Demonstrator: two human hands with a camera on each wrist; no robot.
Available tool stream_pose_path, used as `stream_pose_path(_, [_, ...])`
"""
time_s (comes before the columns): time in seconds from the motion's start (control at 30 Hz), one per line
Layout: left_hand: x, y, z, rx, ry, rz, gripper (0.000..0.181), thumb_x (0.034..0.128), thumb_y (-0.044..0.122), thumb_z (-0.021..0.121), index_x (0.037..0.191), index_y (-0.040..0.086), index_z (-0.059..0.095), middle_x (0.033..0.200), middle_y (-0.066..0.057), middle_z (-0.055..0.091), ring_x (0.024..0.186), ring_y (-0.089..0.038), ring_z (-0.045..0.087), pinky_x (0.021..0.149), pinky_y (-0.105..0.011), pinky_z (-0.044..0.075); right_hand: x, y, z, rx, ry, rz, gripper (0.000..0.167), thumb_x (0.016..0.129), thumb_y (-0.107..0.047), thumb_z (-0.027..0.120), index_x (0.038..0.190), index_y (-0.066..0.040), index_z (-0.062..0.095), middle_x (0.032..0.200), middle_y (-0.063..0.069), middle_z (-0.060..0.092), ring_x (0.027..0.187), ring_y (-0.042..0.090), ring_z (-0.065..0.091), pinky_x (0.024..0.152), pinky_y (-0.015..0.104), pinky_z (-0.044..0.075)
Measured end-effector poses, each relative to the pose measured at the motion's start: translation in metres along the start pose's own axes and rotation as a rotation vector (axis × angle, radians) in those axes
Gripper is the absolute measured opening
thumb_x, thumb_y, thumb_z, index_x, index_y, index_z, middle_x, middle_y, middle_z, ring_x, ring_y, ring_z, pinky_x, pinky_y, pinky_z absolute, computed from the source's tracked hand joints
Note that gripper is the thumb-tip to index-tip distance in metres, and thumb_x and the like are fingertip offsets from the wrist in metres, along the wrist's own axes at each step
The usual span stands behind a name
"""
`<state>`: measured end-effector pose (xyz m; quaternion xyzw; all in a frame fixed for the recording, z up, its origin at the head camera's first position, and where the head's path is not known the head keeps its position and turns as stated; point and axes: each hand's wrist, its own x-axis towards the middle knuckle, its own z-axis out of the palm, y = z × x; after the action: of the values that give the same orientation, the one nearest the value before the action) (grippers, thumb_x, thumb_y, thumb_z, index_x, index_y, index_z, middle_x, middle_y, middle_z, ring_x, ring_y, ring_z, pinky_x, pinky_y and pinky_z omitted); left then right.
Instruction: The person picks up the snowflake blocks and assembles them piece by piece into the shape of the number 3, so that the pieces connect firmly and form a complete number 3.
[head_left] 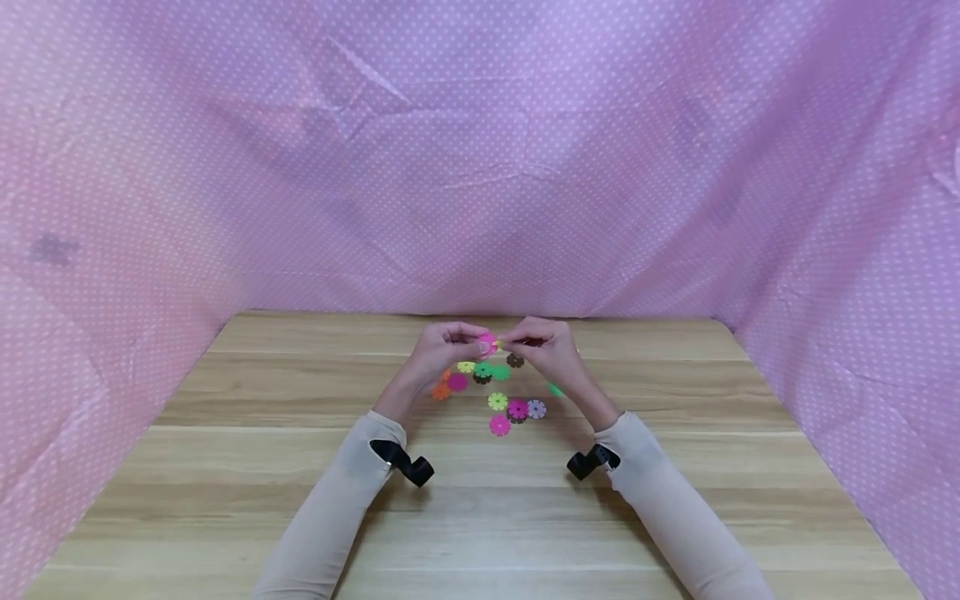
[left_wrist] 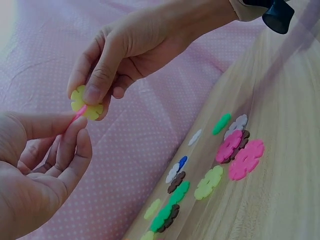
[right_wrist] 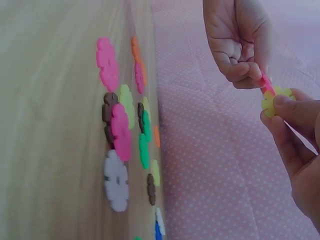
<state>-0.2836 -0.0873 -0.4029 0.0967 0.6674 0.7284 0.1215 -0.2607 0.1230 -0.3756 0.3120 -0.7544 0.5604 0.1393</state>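
Above the far part of the table, my left hand (head_left: 438,350) pinches a pink notched flower disc (head_left: 487,344) between thumb and fingers. Facing it, my right hand (head_left: 553,346) pinches a yellow notched flower disc (left_wrist: 93,113) by thumb and fingertips. In both wrist views the pink disc stands edge-on and meets the rim of the yellow one at an angle. Whether its notch is seated in the other cannot be told. Below the hands, loose discs lie on the table, among them a pink disc (head_left: 499,426), a yellow disc (head_left: 497,402) and a lilac disc (head_left: 536,409).
Further discs lie flat on the wooden table (head_left: 480,533): green (head_left: 500,373), brown (head_left: 515,360) and orange (head_left: 440,391), some overlapping. A pink dotted cloth (head_left: 480,167) hangs behind the table and along its sides. Each wrist wears a black strapped camera.
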Motion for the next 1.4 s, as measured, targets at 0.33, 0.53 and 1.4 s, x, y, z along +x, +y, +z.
stream_pose_path(0.33, [-0.002,-0.006,0.006,-0.017,0.018,0.050,0.028,0.0922,-0.004,0.069,0.119,-0.012,0.065,0.090,0.000,0.074,0.081,-0.012,0.071,0.092,-0.040,0.061,-0.002,0.035,0.004,0.054,0.015,0.080,0.010,0.084,0.011,0.075,0.094,0.010,0.076,0.086,0.029,0.072,0.063,0.003,0.062,0.059,0.015,0.054])
stream_pose_path(0.53, [0.001,-0.005,-0.007,0.050,-0.032,0.025,0.026,0.0928,0.002,0.071,0.118,-0.005,0.068,0.096,-0.002,0.074,0.089,-0.017,0.072,0.096,-0.043,0.059,-0.002,0.035,0.008,0.078,-0.015,0.157,0.011,0.087,0.001,0.077,0.098,0.004,0.077,0.092,0.025,0.074,0.067,0.008,0.070,0.065,0.030,0.063])
stream_pose_path(1.4, [-0.002,-0.006,-0.029,0.079,-0.020,-0.042,0.024,0.0934,0.004,0.070,0.117,0.000,0.066,0.097,-0.002,0.070,0.089,-0.016,0.070,0.107,-0.060,0.048,-0.015,0.043,-0.026,-0.261,-0.778,0.303,0.032,0.085,-0.006,0.079,0.115,0.002,0.070,0.108,0.015,0.072,0.092,0.018,0.067,0.082,0.023,0.057])
